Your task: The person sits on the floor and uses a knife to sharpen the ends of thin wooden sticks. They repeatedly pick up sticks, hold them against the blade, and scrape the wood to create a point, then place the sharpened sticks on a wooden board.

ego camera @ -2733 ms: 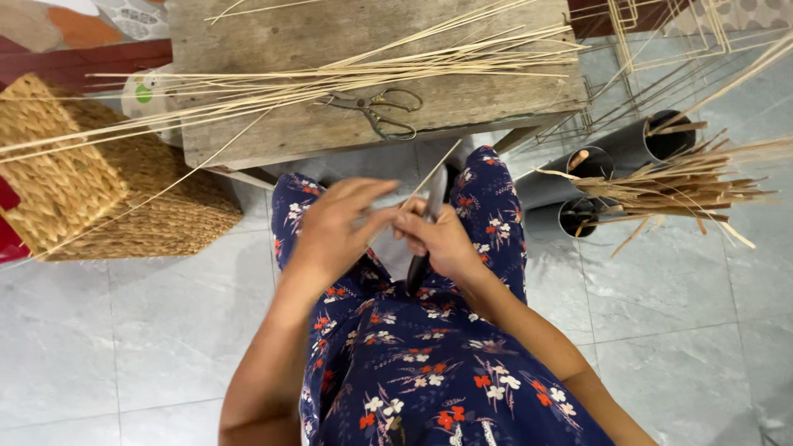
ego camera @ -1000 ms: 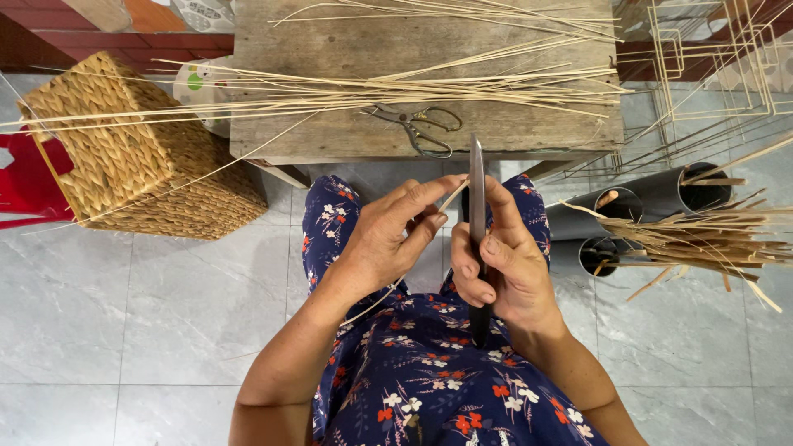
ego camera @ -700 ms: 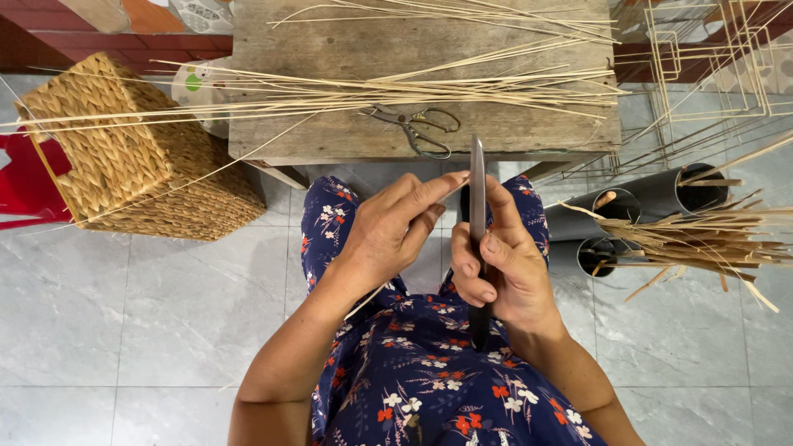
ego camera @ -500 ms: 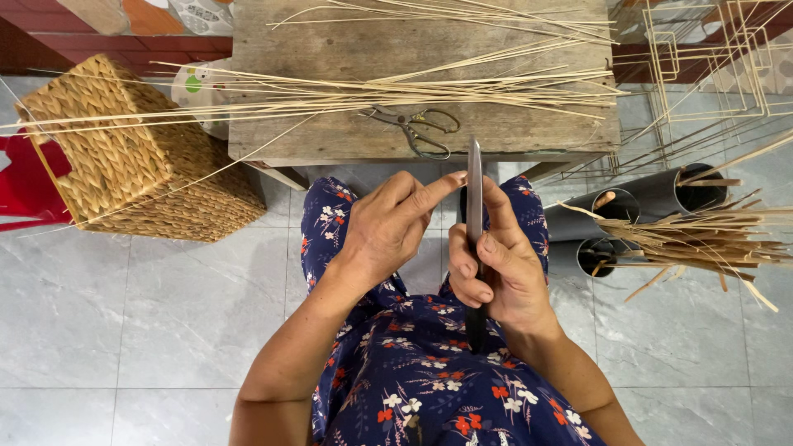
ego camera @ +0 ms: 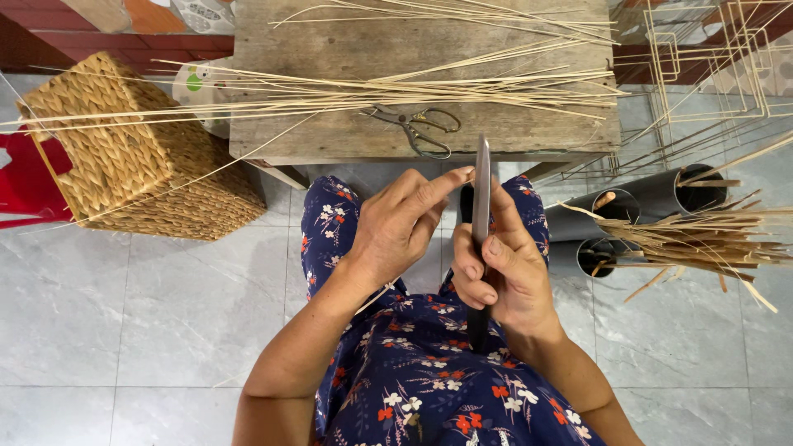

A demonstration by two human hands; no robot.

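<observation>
My right hand grips a knife by its dark handle, the long blade pointing up toward the wooden table. My left hand is just left of the blade, index finger and thumb touching its side, pinching a thin pale reed strip that runs down across my flowered lap. Many long reed strips lie across the table, with a pair of scissors on top.
A woven basket stands on the tiled floor at left, beside something red. At right, dark tubes hold bundles of reed offcuts. Wire frames lean at the upper right.
The knife came up from my lap to stand upright in my right hand. Over the last second both hands have stayed nearly still, the left fingers shifting slightly along the blade.
</observation>
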